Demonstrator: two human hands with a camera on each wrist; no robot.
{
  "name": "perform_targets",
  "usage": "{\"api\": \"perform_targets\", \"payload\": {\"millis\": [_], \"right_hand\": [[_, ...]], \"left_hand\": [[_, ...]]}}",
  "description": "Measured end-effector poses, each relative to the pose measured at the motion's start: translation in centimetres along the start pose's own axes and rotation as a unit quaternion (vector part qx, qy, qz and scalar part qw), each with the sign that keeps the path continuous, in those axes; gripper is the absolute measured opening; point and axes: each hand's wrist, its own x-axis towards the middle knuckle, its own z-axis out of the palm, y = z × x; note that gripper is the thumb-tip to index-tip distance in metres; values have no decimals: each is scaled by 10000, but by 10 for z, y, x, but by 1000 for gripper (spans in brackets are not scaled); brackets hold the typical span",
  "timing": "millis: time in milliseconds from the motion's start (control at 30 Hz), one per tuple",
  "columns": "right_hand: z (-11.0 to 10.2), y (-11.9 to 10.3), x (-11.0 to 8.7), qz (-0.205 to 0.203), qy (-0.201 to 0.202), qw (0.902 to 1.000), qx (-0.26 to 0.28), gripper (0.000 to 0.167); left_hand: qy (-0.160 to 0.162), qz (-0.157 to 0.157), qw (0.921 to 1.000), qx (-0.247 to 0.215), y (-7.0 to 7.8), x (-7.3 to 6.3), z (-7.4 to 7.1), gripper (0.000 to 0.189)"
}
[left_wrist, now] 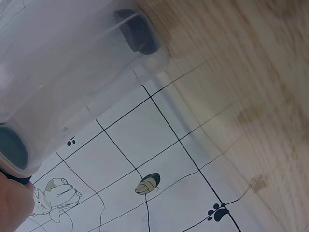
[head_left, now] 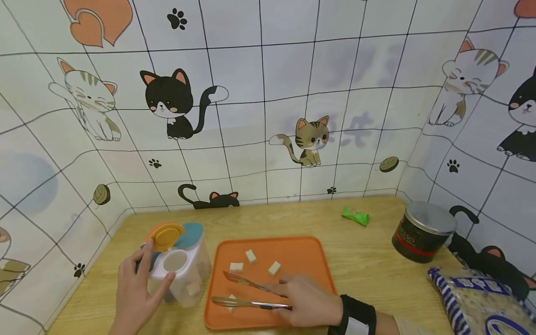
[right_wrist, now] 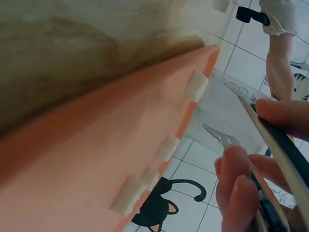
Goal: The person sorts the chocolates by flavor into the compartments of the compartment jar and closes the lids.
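My left hand [head_left: 136,284] holds a clear multi-compartment container [head_left: 201,265], index finger at its raised yellow lid [head_left: 166,236], thumb by the front edge. One round opening [head_left: 176,260] is uncovered, and pale pieces [head_left: 193,287] show through the wall. In the left wrist view the container's side [left_wrist: 72,72] fills the upper left. My right hand [head_left: 307,300] grips a pair of tongs [head_left: 247,303], arms spread apart, over an orange tray [head_left: 268,321]. Several white cubes [head_left: 274,268] lie on the tray; the lower tong arm overlaps one in the head view.
Right of the tray stands a dark can [head_left: 423,232] with a silvery lid. A blue-and-white printed bag [head_left: 485,298] lies at the front right. Toward the back is a small green packet [head_left: 355,216]. A cat-patterned sheet [head_left: 251,139] rises behind the wooden tabletop [head_left: 368,260].
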Motion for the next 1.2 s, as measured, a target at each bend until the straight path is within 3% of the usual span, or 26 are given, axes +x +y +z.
{"api": "perform_targets", "payload": {"millis": [400,867,1200], "right_hand": [[14,1,-8,-86,-223,9997,-49,44],[17,1,-11,194,-421,9988,148,44],[18,5,-13,-158,-287,9994,149,38]], "left_hand": [[-29,-64,10000,-40,2,3,-2,77],[-14,-68,10000,-8,3,1,-1,78],[29,-133,9999,-31,4,1,-1,78]]}}
